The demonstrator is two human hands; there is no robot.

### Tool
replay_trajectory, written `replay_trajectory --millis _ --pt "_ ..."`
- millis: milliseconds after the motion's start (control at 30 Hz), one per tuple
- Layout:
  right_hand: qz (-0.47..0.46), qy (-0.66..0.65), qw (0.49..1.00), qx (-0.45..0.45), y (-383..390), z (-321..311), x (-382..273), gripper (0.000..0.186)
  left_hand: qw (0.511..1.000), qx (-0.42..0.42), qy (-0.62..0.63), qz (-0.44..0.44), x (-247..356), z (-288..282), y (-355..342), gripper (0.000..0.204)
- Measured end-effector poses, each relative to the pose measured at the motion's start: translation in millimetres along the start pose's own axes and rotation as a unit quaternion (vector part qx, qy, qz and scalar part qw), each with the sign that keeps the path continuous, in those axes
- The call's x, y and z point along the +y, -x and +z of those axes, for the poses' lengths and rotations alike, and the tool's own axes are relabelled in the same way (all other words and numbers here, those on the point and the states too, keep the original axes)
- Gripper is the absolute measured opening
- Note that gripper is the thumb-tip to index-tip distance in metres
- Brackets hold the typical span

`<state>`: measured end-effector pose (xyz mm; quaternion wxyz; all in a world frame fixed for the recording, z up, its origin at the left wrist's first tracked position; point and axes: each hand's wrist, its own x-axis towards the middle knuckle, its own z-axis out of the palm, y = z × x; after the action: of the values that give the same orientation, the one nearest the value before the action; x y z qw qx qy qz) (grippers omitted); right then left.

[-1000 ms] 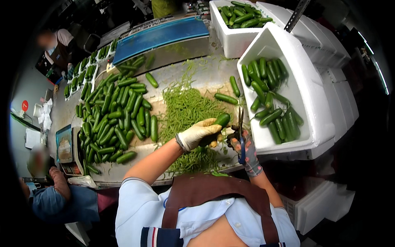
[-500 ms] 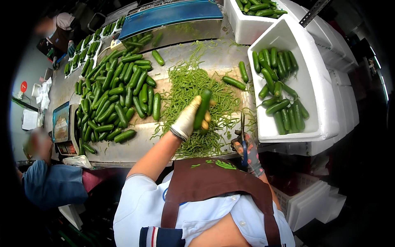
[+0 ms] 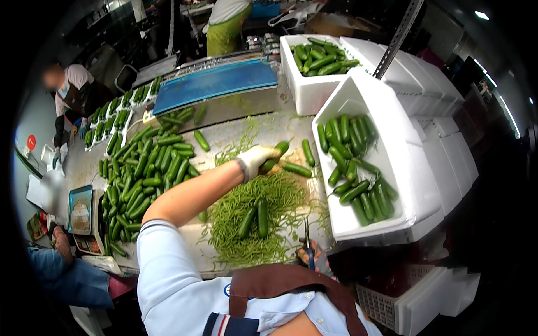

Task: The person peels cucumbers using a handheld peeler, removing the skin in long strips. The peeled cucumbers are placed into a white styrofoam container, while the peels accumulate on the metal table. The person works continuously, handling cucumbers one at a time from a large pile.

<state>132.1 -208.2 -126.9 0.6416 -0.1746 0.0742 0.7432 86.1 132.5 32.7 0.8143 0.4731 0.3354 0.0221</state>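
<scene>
Loose cucumbers (image 3: 143, 173) heaped at the worktop's (image 3: 224, 134) left. Left hand (image 3: 256, 159), in a white glove, extended forward with fingers closed round one cucumber (image 3: 276, 156) above the green peelings (image 3: 252, 215). Right hand (image 3: 314, 257), low at the near edge, holds a dark tool; grip unclear. White foam box (image 3: 392, 134) of cucumbers tilted at right

My left hand (image 3: 259, 158) wears a cream knit glove around a dark green cucumber (image 3: 276, 156). Pale green shreds of peel (image 3: 263, 215) cover the grey steel table (image 3: 224, 137). The foam crate (image 3: 392, 162) is plain white, the conveyor belt (image 3: 216, 84) blue, my sleeve (image 3: 168, 274) light blue, my apron (image 3: 286, 283) brown.
</scene>
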Motion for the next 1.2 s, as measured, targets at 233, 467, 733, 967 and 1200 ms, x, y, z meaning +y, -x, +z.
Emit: replay_trajectory --millis 233,467,733,967,1200 --pt "0.199 -0.282 0.916 -0.203 -3.8 -10.7 -6.8 0.036 0.907 0.081 0.018 0.412 175.3 72.3 -125.9 0.057" --pt "0.316 -0.362 0.837 -0.262 -13.2 8.2 -15.0 0.037 0.944 0.058 -0.125 0.3 87.8 45.4 -101.4 0.043" --pt "0.291 -0.273 0.883 -0.246 -31.8 0.7 -18.6 0.045 0.954 0.2 -0.151 0.163 -62.6 -69.4 62.2 0.035" --pt "0.208 -0.213 0.934 -0.198 -34.2 -54.5 -11.7 0.056 0.94 0.283 -0.084 0.171 -136.3 -90.4 110.2 0.028" --pt "-0.036 -0.049 0.998 -0.008 2.8 36.1 -10.7 0.04 0.897 0.312 -0.238 0.202 -168.1 -48.3 114.3 0.029"
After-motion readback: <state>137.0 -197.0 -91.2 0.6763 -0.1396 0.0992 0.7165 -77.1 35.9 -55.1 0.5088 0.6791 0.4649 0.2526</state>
